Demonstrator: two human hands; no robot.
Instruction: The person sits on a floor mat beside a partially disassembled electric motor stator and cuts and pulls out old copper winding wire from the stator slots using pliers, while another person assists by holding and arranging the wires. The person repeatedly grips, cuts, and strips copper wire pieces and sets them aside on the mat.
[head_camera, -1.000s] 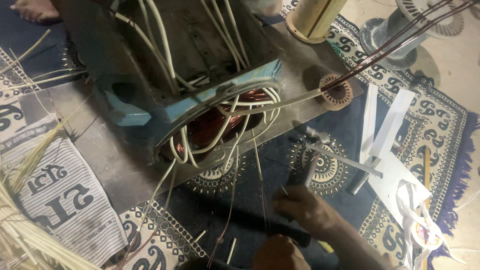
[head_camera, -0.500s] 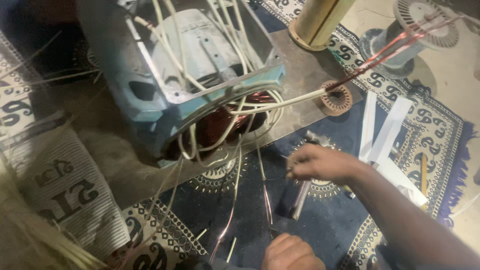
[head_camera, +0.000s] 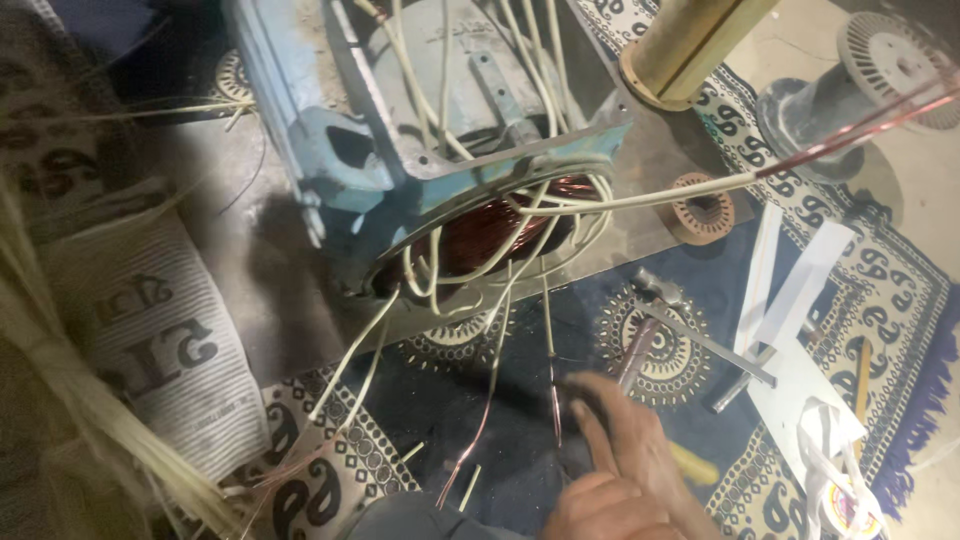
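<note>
Wire (head_camera: 551, 395) looks thin, springy; I'd pinch near its bare tip, lower centre. Right hand (head_camera: 625, 440) pinching it, left hand (head_camera: 600, 510) clenched.

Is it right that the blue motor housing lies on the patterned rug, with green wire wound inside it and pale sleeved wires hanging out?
Not quite. The wire wound inside the blue motor housing is copper-red, not green, as the head view shows. The rest holds: the housing lies on the patterned rug, and pale sleeved wires hang out.

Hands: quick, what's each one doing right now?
Right hand: fingers pinched at a sleeved wire's bare copper end.
Left hand: curled at frame bottom; grip cannot be told.
</note>
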